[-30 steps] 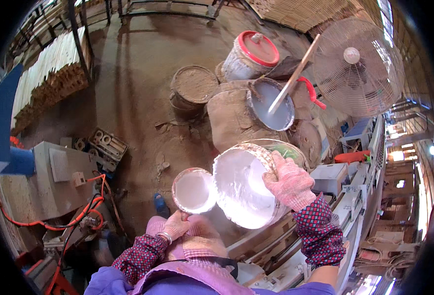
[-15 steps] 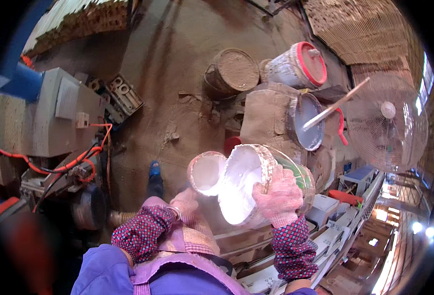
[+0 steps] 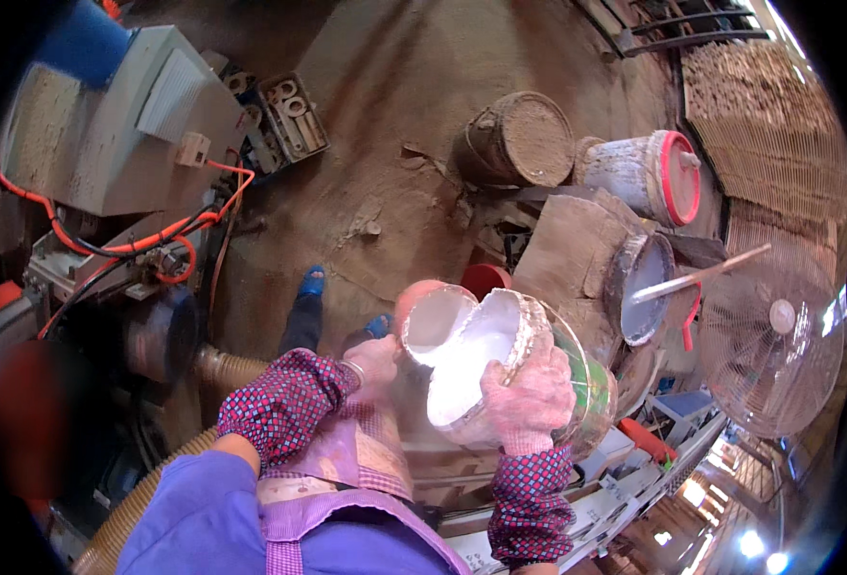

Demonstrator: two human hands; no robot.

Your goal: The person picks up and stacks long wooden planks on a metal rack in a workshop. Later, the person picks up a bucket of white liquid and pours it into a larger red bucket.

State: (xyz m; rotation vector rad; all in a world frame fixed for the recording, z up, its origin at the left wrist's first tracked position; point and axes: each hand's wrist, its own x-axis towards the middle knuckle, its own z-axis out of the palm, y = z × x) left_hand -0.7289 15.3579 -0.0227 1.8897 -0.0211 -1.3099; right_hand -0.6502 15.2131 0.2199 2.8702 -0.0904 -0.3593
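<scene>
My gloved right hand (image 3: pixel 531 393) is closed on the rim of a tilted green bucket (image 3: pixel 596 385), whose inside is coated bright white. Beside its mouth, a small reddish pot (image 3: pixel 421 299) with a white-coated inside is tipped against the rim, its opening toward the bucket. My gloved left hand (image 3: pixel 373 360) is closed at the pot's near side; the exact part it grips is hidden. Both forearms wear checked sleeves.
An open tub (image 3: pixel 649 311) with a wooden stick (image 3: pixel 701 273) stands at right, near a large fan (image 3: pixel 778 335). Beyond are a dusty drum (image 3: pixel 535 139) and a red-rimmed white bucket (image 3: pixel 634 177). A grey machine box (image 3: pixel 145 134) with orange cables (image 3: pixel 107 251) stands left.
My view has turned, so the surroundings have shifted and both feet show. The small pot has tipped further toward the bucket's mouth. Both hands keep their grips.
</scene>
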